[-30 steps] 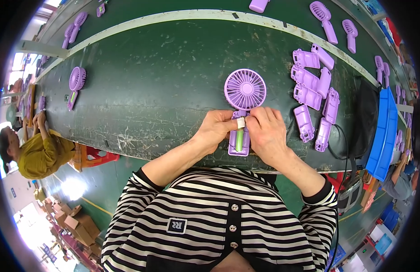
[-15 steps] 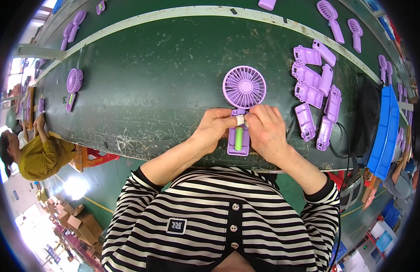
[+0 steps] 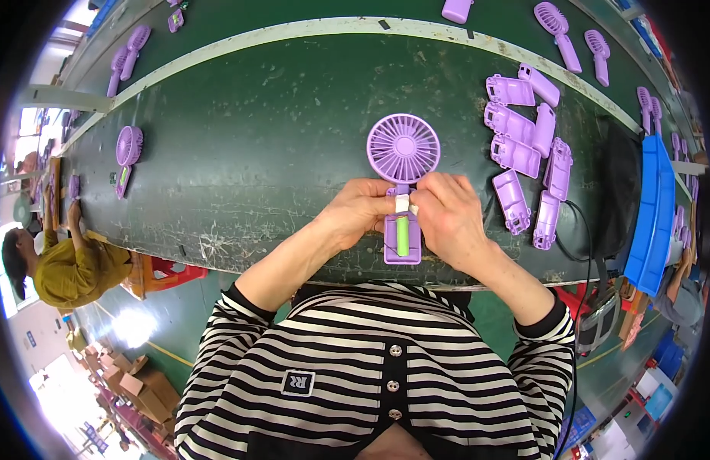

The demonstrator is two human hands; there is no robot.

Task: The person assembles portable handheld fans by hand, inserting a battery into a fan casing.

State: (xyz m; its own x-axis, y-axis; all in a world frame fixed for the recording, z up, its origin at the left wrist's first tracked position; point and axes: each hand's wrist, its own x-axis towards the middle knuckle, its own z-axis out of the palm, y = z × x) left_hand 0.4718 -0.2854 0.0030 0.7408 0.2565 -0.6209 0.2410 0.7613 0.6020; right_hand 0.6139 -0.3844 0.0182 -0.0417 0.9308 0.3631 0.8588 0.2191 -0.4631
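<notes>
A purple handheld fan [image 3: 403, 147] lies on the table in front of me, its round grille pointing away. Its handle [image 3: 388, 253] has no cover on this side, and a green cylindrical battery [image 3: 403, 236] shows inside. My left hand [image 3: 356, 211] grips the handle's upper part from the left, with white wrapping on the thumb. From the right, my right hand [image 3: 452, 221] closes over the same spot, fingers bent and pinched near that thumb. Another bit of white shows at its fingertips. Whatever lies between the fingertips is hidden.
Several purple handle shells [image 3: 516, 156] lie in a cluster to the right, beside a black cable [image 3: 589, 241] and a blue bin [image 3: 651, 218]. Another purple fan [image 3: 129, 146] rests at the left. More fans [image 3: 556, 31] lie beyond the pale strip [image 3: 324, 29]. A person [image 3: 82, 268] sits at far left.
My hands stay at the top of the handle with only slight finger movement. The view has shifted a little, so the fan head and shells appear slightly further left.
</notes>
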